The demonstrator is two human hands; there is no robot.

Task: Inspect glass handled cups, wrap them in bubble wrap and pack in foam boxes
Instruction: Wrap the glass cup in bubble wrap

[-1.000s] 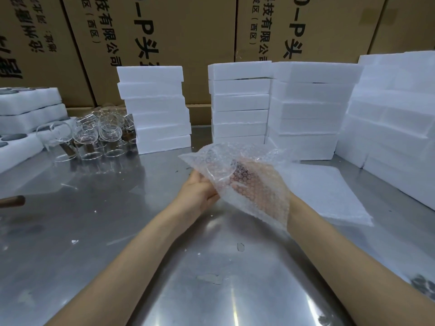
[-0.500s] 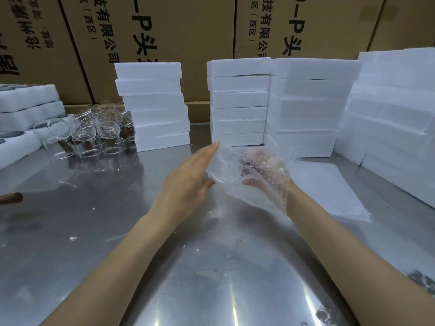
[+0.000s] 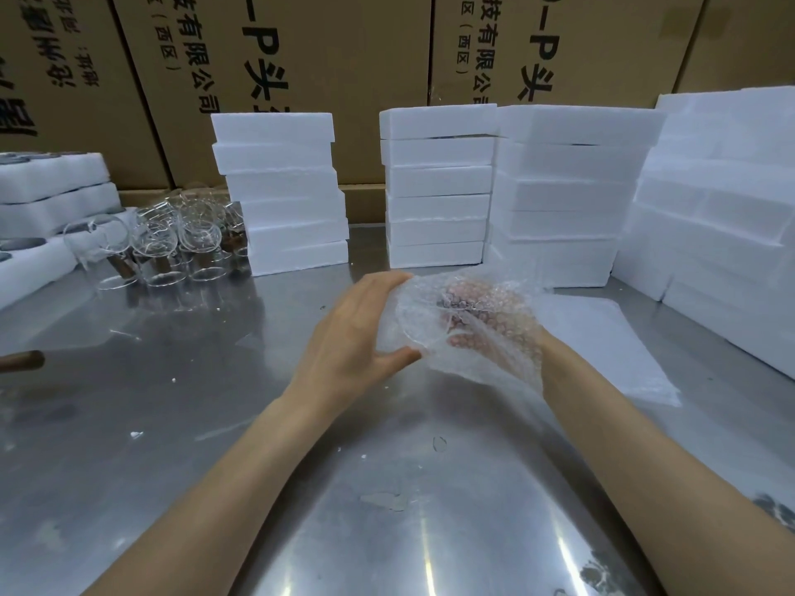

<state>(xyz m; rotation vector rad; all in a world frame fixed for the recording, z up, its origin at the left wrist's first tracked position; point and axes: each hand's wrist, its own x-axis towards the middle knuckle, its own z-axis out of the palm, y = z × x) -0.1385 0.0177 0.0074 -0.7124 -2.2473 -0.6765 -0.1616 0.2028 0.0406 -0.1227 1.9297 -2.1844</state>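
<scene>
A glass cup half covered in bubble wrap (image 3: 423, 314) is held above the steel table, a little beyond its middle. My right hand (image 3: 482, 320) lies under the wrap and grips the cup; its fingers show through the bubbles. My left hand (image 3: 357, 333) cups the bundle's left side, thumb below and fingers on top. A stack of flat bubble wrap sheets (image 3: 602, 337) lies on the table right of the bundle. Bare glass handled cups (image 3: 172, 243) stand clustered at the back left. Stacks of white foam boxes (image 3: 439, 191) line the back.
More foam boxes (image 3: 722, 217) are piled along the right edge, and open foam trays (image 3: 47, 208) sit at the far left. Cardboard cartons (image 3: 322, 71) form a wall behind. A brown handle (image 3: 21, 361) pokes in at the left edge of the steel table (image 3: 172, 423).
My left hand left the wrap's edge, opened, then closed onto the bundle's left side. The loose wrap has been folded tighter around the cup.
</scene>
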